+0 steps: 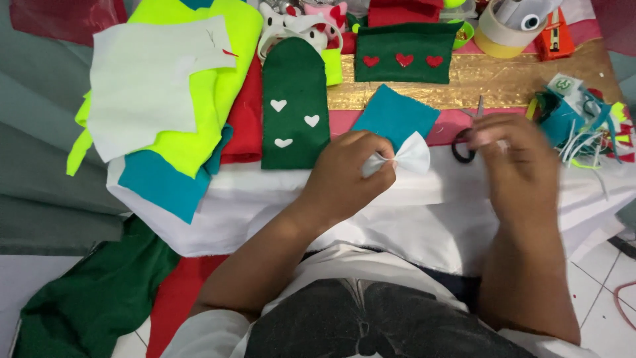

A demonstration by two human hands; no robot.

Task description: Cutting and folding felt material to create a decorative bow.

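My left hand (348,176) pinches the middle of a small white felt bow (411,154), holding it above the table's white cloth edge (424,199). My right hand (513,156) hovers just to the right of the bow, blurred, fingers curled; whether it holds thread or anything else cannot be told. Black-handled scissors (465,142) lie on the table right behind my right hand. A teal felt square (396,114) lies behind the bow.
A dark green felt pouch with white hearts (295,106) lies left of the bow. Behind it lies a green felt piece with red hearts (405,53). Neon yellow, white, red and teal felt sheets (172,86) pile at left; felt scraps (576,119) at right; tape rolls (503,30) at back.
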